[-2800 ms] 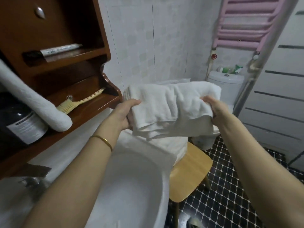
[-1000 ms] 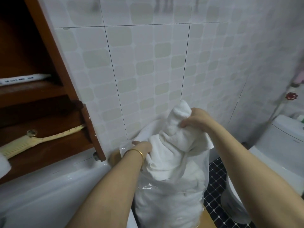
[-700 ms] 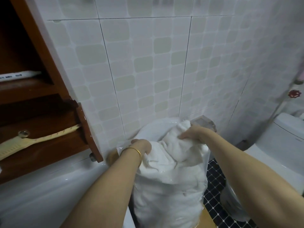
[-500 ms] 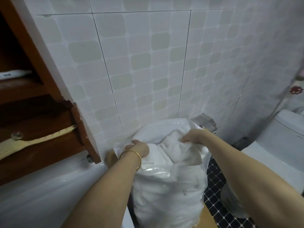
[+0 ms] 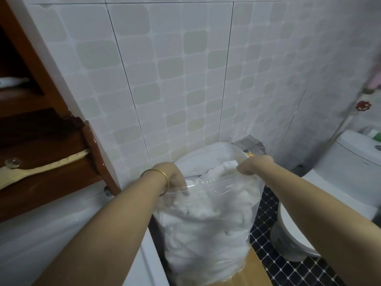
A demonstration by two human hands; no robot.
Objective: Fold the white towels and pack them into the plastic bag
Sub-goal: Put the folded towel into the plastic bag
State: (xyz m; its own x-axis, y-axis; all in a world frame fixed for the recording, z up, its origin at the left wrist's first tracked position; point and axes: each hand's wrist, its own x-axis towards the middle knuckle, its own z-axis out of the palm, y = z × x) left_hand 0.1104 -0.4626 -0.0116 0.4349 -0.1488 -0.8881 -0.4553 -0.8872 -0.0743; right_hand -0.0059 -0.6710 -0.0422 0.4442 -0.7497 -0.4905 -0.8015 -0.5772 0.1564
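Note:
A clear plastic bag point(image 5: 208, 240) stuffed with white towels stands on a wooden stool point(image 5: 253, 273) below me. The top white towel point(image 5: 218, 174) lies bunched in the bag's mouth. My left hand point(image 5: 175, 172) reaches down inside the mouth at its left side, with the fingers hidden among cloth and plastic. My right hand point(image 5: 250, 167) grips the towel's upper corner at the bag's right rim, fingers curled. The lower towels show only through the plastic.
A dark wooden shelf unit point(image 5: 41, 141) with a cream brush point(image 5: 47, 168) on its lower shelf juts out at the left. A white basin edge point(image 5: 61, 234) runs under my left arm. The tiled wall stands close behind the bag, and a white toilet point(image 5: 340, 193) is at the right.
The folded towel that I held up in front of me has gone down into the bag. Over the last second both hands have sunk lower, pressing it in.

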